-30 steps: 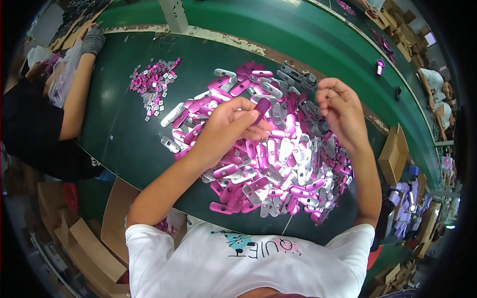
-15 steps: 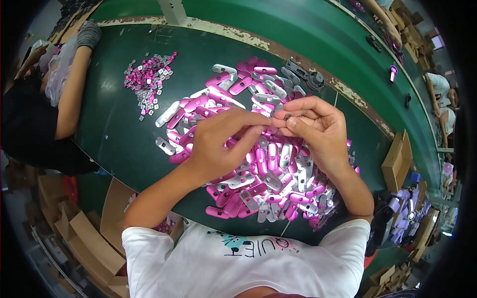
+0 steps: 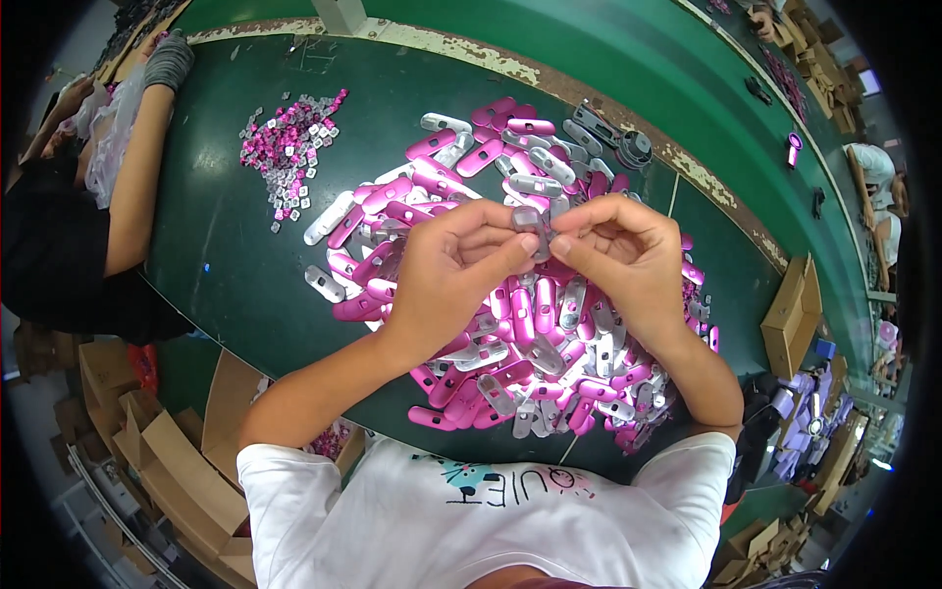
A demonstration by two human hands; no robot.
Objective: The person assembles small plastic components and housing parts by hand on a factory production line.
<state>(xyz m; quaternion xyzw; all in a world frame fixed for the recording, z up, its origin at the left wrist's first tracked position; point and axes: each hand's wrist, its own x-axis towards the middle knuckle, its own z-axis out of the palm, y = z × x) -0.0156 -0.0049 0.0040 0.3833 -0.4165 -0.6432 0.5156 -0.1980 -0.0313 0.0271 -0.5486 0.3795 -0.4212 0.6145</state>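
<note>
Above the middle of a heap of glossy pink and silver oblong covers, my two hands meet fingertip to fingertip. A grey oblong cover stands roughly upright between the thumb and fingers of my left hand, which is closed on it. My right hand has its thumb and forefinger pinched against the cover's right side. Whatever small thing may be in that pinch is hidden by the fingertips. Many covers in the heap have a small square hole in the middle.
Small pink and grey square pieces lie in a pile at the far left of the green table. A black round device part sits behind the heap. Open cardboard boxes stand at the right and lower left. A co-worker's gloved hand is at far left.
My left hand now holds up a grey cover, where before its fingers pinched beside the right hand's. The right hand's small dark piece no longer shows. The view has shifted slightly.
</note>
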